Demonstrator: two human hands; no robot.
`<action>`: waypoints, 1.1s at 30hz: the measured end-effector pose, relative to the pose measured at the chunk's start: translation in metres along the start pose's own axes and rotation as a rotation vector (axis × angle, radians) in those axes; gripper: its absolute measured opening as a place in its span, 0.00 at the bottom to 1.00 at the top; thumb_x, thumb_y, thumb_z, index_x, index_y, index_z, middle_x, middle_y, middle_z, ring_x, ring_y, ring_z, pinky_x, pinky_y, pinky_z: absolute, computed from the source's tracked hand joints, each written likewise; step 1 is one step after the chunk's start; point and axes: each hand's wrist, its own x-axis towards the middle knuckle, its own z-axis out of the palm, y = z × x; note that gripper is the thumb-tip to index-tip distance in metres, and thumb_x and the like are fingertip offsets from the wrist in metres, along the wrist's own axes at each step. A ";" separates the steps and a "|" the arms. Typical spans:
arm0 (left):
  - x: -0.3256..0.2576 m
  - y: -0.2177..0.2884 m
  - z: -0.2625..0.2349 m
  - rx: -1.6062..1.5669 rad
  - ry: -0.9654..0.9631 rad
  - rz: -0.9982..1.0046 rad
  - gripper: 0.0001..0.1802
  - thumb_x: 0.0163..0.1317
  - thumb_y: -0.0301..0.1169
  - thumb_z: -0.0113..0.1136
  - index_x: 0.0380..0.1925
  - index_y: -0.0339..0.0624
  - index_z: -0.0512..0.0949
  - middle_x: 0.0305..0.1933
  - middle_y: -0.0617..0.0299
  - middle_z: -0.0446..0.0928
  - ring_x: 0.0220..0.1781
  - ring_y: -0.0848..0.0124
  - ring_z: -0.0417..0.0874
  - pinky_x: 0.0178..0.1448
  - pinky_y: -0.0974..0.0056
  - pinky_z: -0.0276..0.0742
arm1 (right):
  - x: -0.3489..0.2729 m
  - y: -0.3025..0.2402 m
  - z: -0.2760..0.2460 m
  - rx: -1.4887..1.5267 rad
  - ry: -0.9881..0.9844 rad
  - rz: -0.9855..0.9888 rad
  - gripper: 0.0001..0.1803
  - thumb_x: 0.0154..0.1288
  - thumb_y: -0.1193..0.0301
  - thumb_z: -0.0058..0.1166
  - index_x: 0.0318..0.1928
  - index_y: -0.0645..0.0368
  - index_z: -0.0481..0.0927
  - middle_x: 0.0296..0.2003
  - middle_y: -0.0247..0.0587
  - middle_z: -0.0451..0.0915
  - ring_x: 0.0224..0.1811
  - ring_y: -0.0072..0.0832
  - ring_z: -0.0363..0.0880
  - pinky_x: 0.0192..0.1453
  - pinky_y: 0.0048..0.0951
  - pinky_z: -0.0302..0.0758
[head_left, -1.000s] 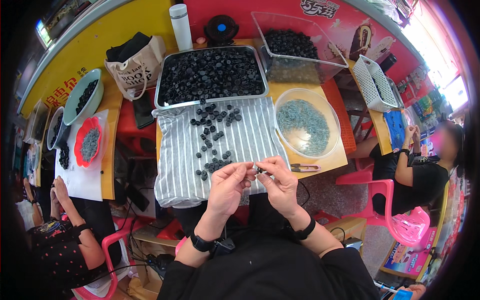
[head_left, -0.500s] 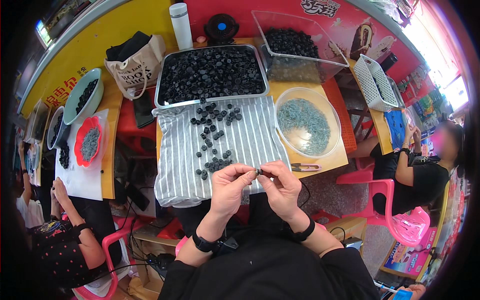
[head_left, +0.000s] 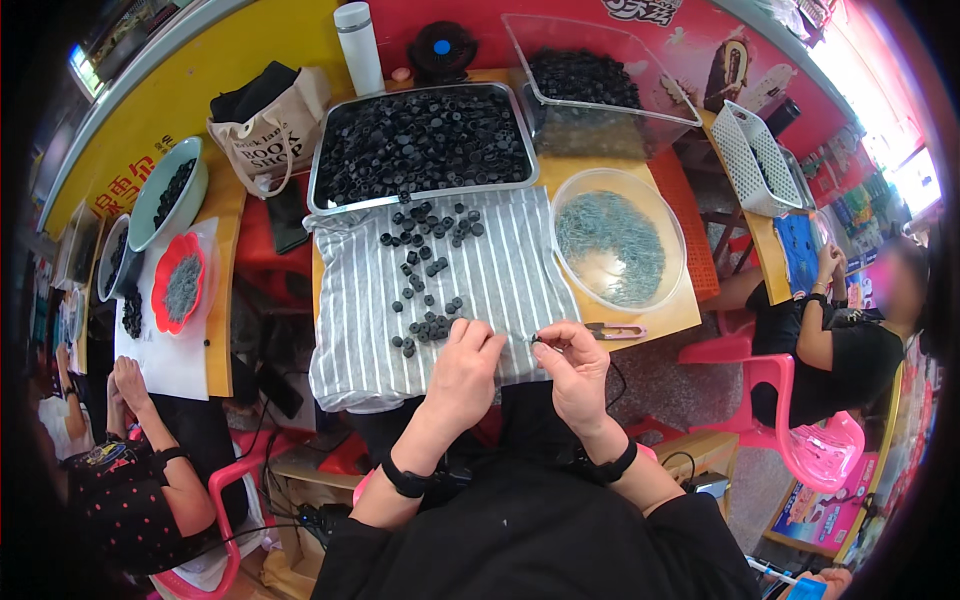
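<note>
My right hand (head_left: 577,372) pinches a small dark piece (head_left: 536,338) between thumb and forefinger, above the striped grey cloth (head_left: 365,300). It looks like one of the small black caps, though the fingers cover part of it. My left hand (head_left: 462,370) is back-up at the near edge of a cluster of small black caps (head_left: 432,326). Its fingers bend down toward the cloth and the tips are hidden, so whether it grips a cap does not show. More loose caps trail across the cloth toward a metal tray (head_left: 318,165) heaped with them.
Right of the cloth stands a round clear tub (head_left: 683,250) of thin metal pins, with small pink-handled snips (head_left: 615,331) below it. Behind are a clear bin (head_left: 590,125) of black parts, a fan (head_left: 443,50) and a white bottle (head_left: 360,50). Co-workers sit on both sides.
My hands, together on a small dark piece before, have parted. The left has moved left to the caps on the cloth; the right has shifted slightly right, keeping the piece.
</note>
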 end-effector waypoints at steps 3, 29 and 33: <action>-0.002 -0.006 0.000 -0.063 0.042 0.004 0.15 0.53 0.14 0.59 0.42 0.31 0.80 0.40 0.53 0.76 0.42 0.57 0.78 0.45 0.59 0.76 | -0.001 -0.003 -0.002 0.006 0.006 0.002 0.07 0.64 0.86 0.55 0.42 0.66 0.78 0.38 0.30 0.74 0.39 0.13 0.73 0.43 0.17 0.70; -0.024 -0.011 -0.001 -1.895 -0.020 -0.629 0.13 0.64 0.23 0.62 0.48 0.31 0.81 0.45 0.53 0.84 0.42 0.70 0.85 0.47 0.68 0.81 | -0.006 -0.028 0.027 -0.671 -0.143 -0.577 0.12 0.50 0.85 0.62 0.36 0.63 0.79 0.31 0.44 0.78 0.32 0.39 0.77 0.34 0.35 0.72; -0.023 -0.010 -0.001 -1.892 -0.013 -0.621 0.13 0.64 0.23 0.62 0.49 0.30 0.81 0.45 0.53 0.84 0.42 0.69 0.85 0.47 0.68 0.82 | -0.006 -0.028 0.027 -0.675 -0.146 -0.584 0.13 0.50 0.85 0.62 0.37 0.63 0.79 0.31 0.43 0.78 0.32 0.39 0.77 0.34 0.35 0.72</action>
